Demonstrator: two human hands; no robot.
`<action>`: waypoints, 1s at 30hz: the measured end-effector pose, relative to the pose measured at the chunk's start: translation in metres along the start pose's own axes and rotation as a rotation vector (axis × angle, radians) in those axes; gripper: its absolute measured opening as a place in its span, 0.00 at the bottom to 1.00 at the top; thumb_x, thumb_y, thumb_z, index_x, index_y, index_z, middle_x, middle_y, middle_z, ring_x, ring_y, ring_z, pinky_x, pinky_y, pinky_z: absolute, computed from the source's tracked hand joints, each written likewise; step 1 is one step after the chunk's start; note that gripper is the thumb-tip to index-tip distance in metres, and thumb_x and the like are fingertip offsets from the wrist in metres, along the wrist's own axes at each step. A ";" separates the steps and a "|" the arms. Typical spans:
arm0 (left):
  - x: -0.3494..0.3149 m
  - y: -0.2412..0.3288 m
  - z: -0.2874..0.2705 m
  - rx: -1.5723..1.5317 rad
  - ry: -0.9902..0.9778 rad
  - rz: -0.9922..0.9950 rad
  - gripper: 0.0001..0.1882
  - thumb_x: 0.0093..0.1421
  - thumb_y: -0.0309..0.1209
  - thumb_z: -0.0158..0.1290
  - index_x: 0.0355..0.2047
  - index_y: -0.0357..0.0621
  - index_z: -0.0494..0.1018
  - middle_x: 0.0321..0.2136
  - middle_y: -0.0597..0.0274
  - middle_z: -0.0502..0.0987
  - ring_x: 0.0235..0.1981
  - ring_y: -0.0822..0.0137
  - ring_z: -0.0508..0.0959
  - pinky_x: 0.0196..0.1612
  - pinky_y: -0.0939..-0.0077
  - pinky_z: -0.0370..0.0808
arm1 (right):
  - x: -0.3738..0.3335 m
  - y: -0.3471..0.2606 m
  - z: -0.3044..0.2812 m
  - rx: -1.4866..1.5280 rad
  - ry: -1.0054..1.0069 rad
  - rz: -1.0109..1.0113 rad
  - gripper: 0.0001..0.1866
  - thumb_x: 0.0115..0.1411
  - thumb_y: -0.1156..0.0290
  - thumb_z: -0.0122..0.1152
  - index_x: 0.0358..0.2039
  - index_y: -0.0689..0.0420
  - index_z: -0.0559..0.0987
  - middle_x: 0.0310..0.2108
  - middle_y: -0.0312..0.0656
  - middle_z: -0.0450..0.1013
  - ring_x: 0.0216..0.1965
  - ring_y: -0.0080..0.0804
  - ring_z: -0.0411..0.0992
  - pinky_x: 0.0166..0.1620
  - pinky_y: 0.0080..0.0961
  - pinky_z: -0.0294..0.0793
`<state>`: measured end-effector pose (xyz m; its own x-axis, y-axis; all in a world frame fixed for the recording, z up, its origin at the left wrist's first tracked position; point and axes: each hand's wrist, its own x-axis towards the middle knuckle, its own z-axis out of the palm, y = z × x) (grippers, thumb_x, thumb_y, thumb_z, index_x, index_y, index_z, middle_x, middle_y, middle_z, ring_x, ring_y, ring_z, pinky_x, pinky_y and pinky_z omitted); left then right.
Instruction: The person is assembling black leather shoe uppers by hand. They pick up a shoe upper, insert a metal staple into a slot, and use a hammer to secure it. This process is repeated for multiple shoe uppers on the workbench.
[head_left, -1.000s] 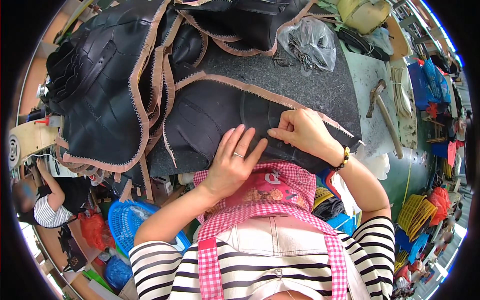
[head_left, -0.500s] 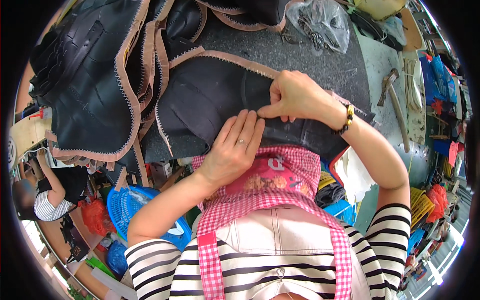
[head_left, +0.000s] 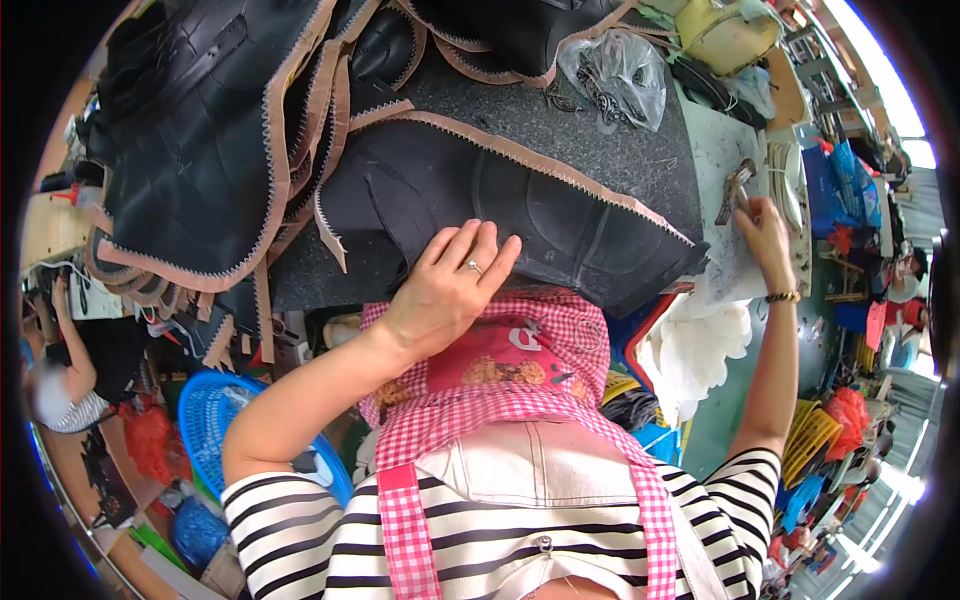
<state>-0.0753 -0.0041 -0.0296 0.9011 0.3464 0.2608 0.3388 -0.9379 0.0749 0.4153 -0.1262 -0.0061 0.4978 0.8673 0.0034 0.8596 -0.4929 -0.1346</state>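
Observation:
My left hand (head_left: pixel 452 285) lies flat with fingers stretched on a black leather piece (head_left: pixel 510 200), holding its near edge against the dark work surface. Along the far edge of this piece runs a brown zigzag-cut strip. Far to the right, my right hand (head_left: pixel 768 243) is closed round the handle of a hammer, close below its worn metal head (head_left: pixel 735 190). Most of the handle is hidden by the hand.
More black leather pieces (head_left: pixel 200 150) with brown zigzag edging are heaped at left. A clear plastic bag (head_left: pixel 625 80) of metal bits lies at the back. A blue basket (head_left: pixel 205 430) stands below left. Another person's arm (head_left: pixel 75 340) shows at far left.
My right hand has left the leather piece and moved right to the hammer, taking hold of it. My left hand stays on the leather. The whole view has shifted slightly.

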 end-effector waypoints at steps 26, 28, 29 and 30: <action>0.004 -0.003 -0.004 0.103 -0.031 0.108 0.26 0.56 0.29 0.46 0.56 0.32 0.67 0.49 0.44 0.71 0.49 0.52 0.73 0.52 0.62 0.71 | -0.143 -0.260 0.002 0.423 -0.297 -0.383 0.10 0.58 0.73 0.58 0.36 0.61 0.67 0.20 0.51 0.70 0.22 0.54 0.72 0.24 0.39 0.69; 0.005 -0.003 -0.003 0.132 -0.019 0.111 0.26 0.57 0.29 0.45 0.55 0.32 0.68 0.49 0.45 0.70 0.49 0.52 0.73 0.52 0.63 0.71 | -0.135 -0.265 -0.010 0.287 -0.378 -0.417 0.16 0.49 0.74 0.63 0.33 0.61 0.65 0.23 0.49 0.71 0.24 0.51 0.74 0.25 0.40 0.72; 0.006 -0.003 -0.004 0.153 -0.013 0.114 0.26 0.57 0.30 0.45 0.55 0.31 0.68 0.48 0.45 0.70 0.49 0.53 0.73 0.52 0.64 0.71 | -0.131 -0.266 -0.012 0.249 -0.403 -0.424 0.16 0.50 0.73 0.63 0.33 0.60 0.65 0.23 0.49 0.71 0.24 0.50 0.74 0.25 0.41 0.72; 0.005 -0.002 -0.003 0.144 -0.013 0.107 0.25 0.57 0.30 0.45 0.55 0.32 0.68 0.49 0.45 0.70 0.49 0.53 0.73 0.52 0.64 0.71 | -0.127 -0.267 -0.015 0.210 -0.427 -0.432 0.16 0.51 0.72 0.63 0.33 0.60 0.65 0.23 0.49 0.71 0.24 0.50 0.74 0.25 0.41 0.72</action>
<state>-0.0726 -0.0003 -0.0258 0.9372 0.2455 0.2479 0.2750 -0.9571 -0.0918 0.1243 -0.1058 0.0442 -0.0149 0.9574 -0.2885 0.9100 -0.1067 -0.4008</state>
